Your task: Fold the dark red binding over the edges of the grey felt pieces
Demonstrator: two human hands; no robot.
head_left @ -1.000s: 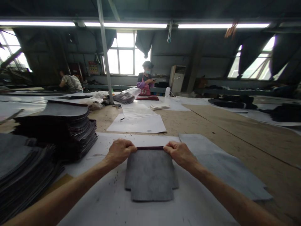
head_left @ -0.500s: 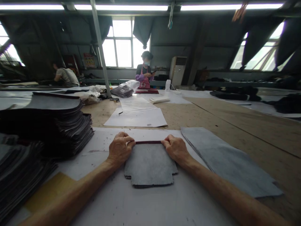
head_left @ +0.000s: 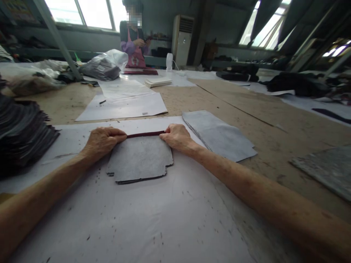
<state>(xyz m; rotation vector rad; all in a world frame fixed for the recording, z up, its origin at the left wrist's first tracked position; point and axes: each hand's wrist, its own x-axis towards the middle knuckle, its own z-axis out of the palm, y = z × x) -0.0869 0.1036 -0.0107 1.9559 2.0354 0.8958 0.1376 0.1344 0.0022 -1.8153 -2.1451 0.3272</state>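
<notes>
A grey leather-like piece (head_left: 141, 159) with notched lower corners lies on white paper (head_left: 131, 219) in front of me. Its far edge is turned over and shows a dark red strip. My left hand (head_left: 105, 140) pinches the left end of that folded edge between thumb and fingers. At the right end, my right hand (head_left: 177, 137) does the same. The near edge looks like more than one layer. Just right of my right hand rests a larger pair of stacked grey pieces (head_left: 219, 135), with one notched corner.
A tall stack of dark pieces (head_left: 24, 135) stands at the left. Beyond are white sheets (head_left: 123, 107), a pad of cream cards (head_left: 157, 82) and a plastic-wrapped bundle (head_left: 104, 65). A person in a pink apron (head_left: 135, 54) stands across the table. Another grey piece (head_left: 329, 170) lies far right.
My view has swung to the right and down, so everything sits further left and higher. Both hands still pinch the folded edge, and the piece appears slightly tilted.
</notes>
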